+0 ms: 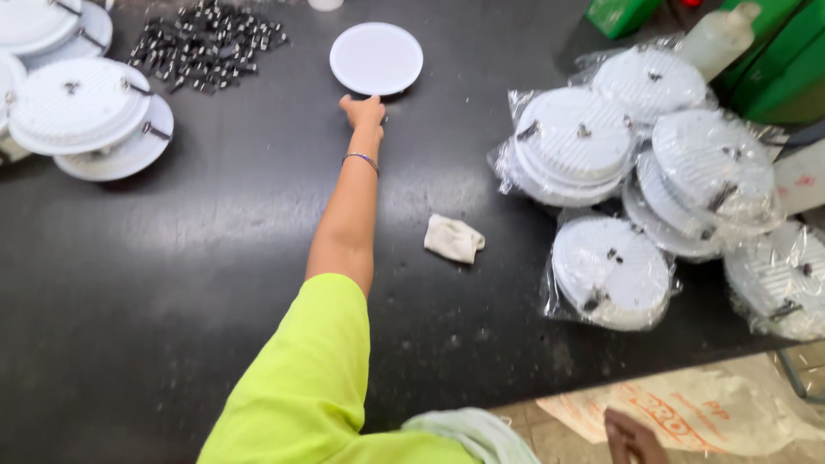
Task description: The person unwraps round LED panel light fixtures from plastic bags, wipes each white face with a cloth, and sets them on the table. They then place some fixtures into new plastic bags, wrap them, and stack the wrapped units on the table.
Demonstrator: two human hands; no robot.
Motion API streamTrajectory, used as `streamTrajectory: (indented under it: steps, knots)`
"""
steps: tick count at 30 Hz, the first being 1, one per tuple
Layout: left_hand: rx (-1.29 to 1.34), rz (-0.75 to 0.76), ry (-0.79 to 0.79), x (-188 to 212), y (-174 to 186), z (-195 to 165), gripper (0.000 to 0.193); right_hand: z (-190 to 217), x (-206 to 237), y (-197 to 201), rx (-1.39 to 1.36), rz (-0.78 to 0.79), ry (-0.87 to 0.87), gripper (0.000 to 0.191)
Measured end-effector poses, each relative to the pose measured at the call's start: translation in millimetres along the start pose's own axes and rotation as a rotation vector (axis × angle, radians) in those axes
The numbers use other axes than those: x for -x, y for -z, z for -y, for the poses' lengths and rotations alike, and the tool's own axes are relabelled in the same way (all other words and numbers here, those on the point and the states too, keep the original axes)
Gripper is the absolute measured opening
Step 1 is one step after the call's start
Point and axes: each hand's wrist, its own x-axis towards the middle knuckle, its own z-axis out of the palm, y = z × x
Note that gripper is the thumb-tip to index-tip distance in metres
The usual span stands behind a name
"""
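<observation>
One white disc (376, 58) touched by left hand (363, 112), fingers curled, six bagged lamps (574, 146), one rag (454, 238).

Packages: bagged round fittings, one printed sack.

Clear plastic bags (662, 189), each wrapping a white round ribbed fitting, heaped on the black table (215, 258) from 1 to 4 o'clock, overlapping and touching. Flat pale sack (687, 417) with orange print lies on the floor at 5 o'clock.
</observation>
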Motion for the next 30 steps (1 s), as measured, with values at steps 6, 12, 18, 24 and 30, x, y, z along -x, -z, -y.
streamTrajectory:
  steps: [6, 12, 18, 24, 30]
  knots:
    - [-0.010, -0.047, -0.034, -31, -15, -5, 0.073, 27, 1, -30, 0.051, 0.007, -0.085, 0.014]
    - [-0.056, 0.145, -0.168, -52, 20, 17, 0.074, 186, -66, -73, 0.120, 0.290, -0.005, 0.020]
    - [-0.087, 0.395, -0.146, -3, 132, 48, 0.077, 262, -137, -132, 0.022, 0.326, 0.438, 0.017]
    - [-0.114, 0.377, -0.079, 102, 251, 67, 0.079, 258, -200, -208, 0.072, 0.327, 0.672, 0.017]
    - [-0.074, 0.325, -0.065, 194, 317, 99, 0.078, 254, -235, -241, 0.216, 0.405, 0.935, 0.017]
